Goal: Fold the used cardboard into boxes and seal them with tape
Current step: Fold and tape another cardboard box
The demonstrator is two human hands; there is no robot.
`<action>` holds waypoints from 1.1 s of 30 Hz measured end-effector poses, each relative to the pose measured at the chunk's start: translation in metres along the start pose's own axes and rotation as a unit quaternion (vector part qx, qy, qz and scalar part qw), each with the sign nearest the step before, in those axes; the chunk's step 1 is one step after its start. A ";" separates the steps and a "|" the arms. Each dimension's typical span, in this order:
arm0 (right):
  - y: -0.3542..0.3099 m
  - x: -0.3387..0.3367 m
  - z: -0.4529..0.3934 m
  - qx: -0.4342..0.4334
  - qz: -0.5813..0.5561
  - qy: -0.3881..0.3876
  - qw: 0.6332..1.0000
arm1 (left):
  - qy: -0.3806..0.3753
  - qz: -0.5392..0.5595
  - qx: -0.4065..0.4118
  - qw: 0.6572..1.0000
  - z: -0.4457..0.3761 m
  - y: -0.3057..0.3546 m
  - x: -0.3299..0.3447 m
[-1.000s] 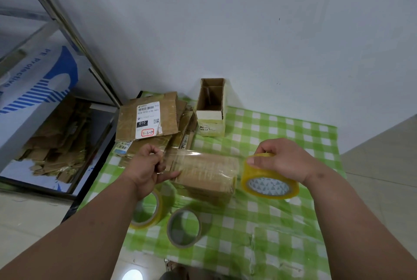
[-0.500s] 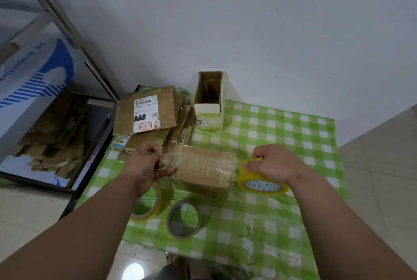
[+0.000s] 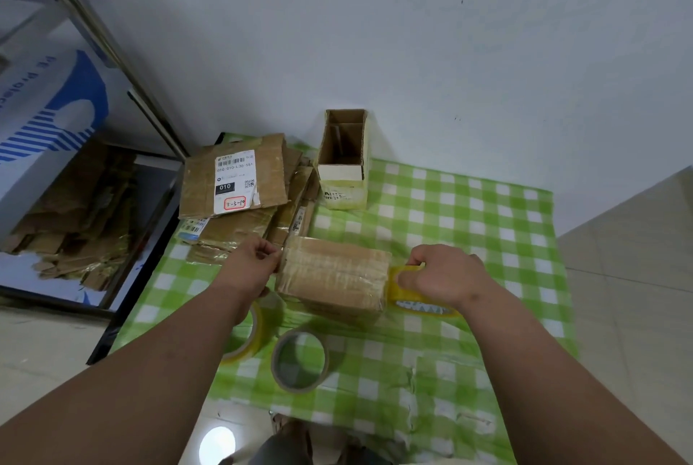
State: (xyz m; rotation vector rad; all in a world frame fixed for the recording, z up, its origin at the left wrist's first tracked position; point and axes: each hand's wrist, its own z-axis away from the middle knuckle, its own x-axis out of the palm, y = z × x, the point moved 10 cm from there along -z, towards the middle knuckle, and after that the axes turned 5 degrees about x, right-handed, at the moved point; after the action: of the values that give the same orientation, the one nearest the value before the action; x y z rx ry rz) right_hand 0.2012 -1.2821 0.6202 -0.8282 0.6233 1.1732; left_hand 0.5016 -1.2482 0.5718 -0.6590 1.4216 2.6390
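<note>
A closed cardboard box (image 3: 333, 279) lies on the green-checked counter (image 3: 468, 224). The left hand (image 3: 252, 265) pinches a tape end at the box's left edge. The right hand (image 3: 440, 275), its grip curled tight, holds a yellow tape roll (image 3: 420, 305) touching the box's right end.

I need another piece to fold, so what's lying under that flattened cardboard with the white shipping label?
Under the labelled cardboard lies a stack of flattened cardboard, its edges fanning out right and below. One piece shows a barcode sticker. How many pieces there are, and their faces, stay hidden.
</note>
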 end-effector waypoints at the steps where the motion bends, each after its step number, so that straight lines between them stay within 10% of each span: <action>1: -0.001 0.000 0.000 0.001 -0.002 0.006 1.000 | 0.000 0.004 -0.006 1.000 0.001 -0.001 0.002; 14: -0.003 0.010 -0.001 -0.030 -0.012 0.011 0.999 | -0.024 0.054 -0.058 0.997 0.008 -0.003 0.011; 23: -0.009 0.020 0.004 -0.019 -0.005 0.040 0.999 | -0.005 -0.272 0.072 0.959 0.015 0.037 0.012; 33: -0.025 0.025 0.005 0.039 0.050 0.030 0.998 | 0.006 -0.331 0.043 0.943 0.027 0.033 0.032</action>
State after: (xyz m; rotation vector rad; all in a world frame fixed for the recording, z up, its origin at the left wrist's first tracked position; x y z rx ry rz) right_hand 0.2323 -1.2684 0.6087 -0.7746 0.7633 1.2101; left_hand 0.4551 -1.2494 0.5979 -0.9417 1.0550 2.0373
